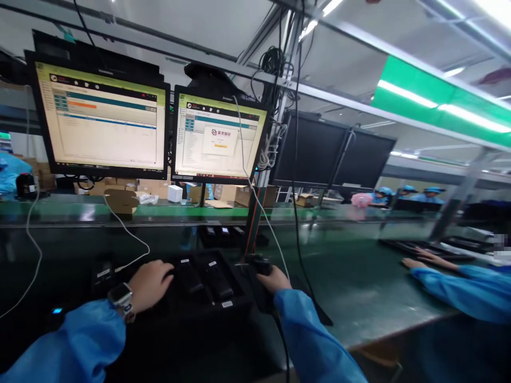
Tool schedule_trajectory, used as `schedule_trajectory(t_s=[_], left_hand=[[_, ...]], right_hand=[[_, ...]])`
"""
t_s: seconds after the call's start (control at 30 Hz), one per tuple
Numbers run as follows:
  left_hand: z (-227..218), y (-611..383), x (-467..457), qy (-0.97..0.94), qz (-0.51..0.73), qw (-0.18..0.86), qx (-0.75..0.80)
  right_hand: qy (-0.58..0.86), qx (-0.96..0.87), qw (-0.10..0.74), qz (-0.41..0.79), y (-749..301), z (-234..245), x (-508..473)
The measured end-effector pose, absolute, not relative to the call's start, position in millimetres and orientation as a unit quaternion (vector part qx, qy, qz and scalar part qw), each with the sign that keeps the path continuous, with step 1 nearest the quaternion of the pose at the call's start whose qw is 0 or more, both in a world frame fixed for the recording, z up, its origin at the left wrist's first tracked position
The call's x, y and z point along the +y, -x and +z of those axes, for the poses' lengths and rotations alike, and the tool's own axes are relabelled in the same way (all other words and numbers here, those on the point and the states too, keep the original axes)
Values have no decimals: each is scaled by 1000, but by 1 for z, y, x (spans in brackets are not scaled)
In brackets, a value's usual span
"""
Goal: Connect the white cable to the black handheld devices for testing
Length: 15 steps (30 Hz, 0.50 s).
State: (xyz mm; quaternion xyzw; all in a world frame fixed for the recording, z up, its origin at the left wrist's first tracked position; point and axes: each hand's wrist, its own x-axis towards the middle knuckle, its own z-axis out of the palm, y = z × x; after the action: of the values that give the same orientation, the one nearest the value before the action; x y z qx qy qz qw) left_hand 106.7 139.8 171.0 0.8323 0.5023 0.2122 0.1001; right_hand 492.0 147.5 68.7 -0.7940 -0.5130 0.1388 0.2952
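Far left: a white cable [34,250] hangs down from the lit left monitor [101,119] and loops across the dark bench.

Left hand [150,284] — blue sleeve, a wristwatch [123,301] at the cuff — rests palm-down with fingers curled on the left edge of a black tray [211,306]. It touches the tray; whether it grips anything I cannot tell, since the fingertips are lost in the dark.

The tray sits between the two hands. In it lie two dark, oblong devices [207,276], side by side, just right of the left hand's fingers, each carrying a small white label.

Above the tray stands the second monitor [219,138], showing a dialog box mid-screen.

Right hand [275,277] — closed around a black handheld scanner [259,266], fingers wrapped over its body. The scanner stands just off the tray's right edge, near the devices, its cable running down past the sleeve.

Further right: two dark monitors [331,154], then the green bench top [359,276].

Far right: another person's hand [419,260], blue-sleeved, rests at a keyboard [423,249], well apart from the tray.
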Motion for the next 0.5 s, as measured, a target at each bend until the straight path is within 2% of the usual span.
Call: schedule_trajectory(t_s=[0.1, 0.23, 0.37, 0.5], left_hand=[[159, -146, 128, -857, 253, 169, 417], [144, -191, 117, -857, 270, 233, 373], [127, -222, 122, -839, 279, 243, 398], [112, -240, 141, -825, 266, 233, 441]], right_hand=[[755, -548, 321, 162, -486, 105, 133], [672, -637, 290, 242, -455, 140, 117], [629, -684, 240, 283, -424, 159, 119], [645, -686, 211, 262, -412, 169, 127]])
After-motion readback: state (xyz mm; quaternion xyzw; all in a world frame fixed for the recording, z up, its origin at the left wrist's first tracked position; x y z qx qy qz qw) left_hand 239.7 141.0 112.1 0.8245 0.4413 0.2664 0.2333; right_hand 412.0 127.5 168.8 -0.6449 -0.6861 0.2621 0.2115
